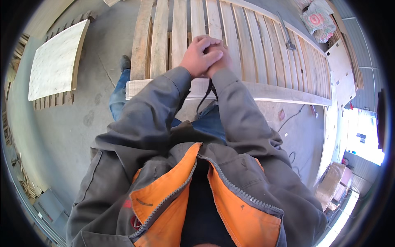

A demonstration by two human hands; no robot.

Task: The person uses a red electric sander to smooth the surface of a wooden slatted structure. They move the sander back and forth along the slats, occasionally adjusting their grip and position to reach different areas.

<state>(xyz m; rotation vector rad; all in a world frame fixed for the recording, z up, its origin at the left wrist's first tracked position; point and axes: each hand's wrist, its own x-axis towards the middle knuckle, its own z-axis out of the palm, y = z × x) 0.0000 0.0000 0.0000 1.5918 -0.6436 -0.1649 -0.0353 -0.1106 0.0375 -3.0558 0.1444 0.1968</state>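
My left hand point(195, 57) and my right hand point(222, 62) are clasped together over a long slatted wooden frame point(214, 87), just beyond its near rail. The left fingers are bent and lie against the right hand, most of whose fingers are hidden. No object shows between the hands. Pale wooden slats point(251, 45) run away from me beneath them, with gaps in between. A dark strap point(202, 103) hangs below my wrists, in front of the near rail. On the slats to the right lies a long-handled metal tool with a blocky head point(290, 46), perhaps a hammer.
A pale wooden panel point(59, 61) lies on slatted wood to the left. Blue trousers point(118, 99) and a dark shoe show beside the frame's left end. A cable point(292, 119) trails over the floor at right. White sacks point(319, 20) stand at the far right; boxes point(331, 185) lower right.
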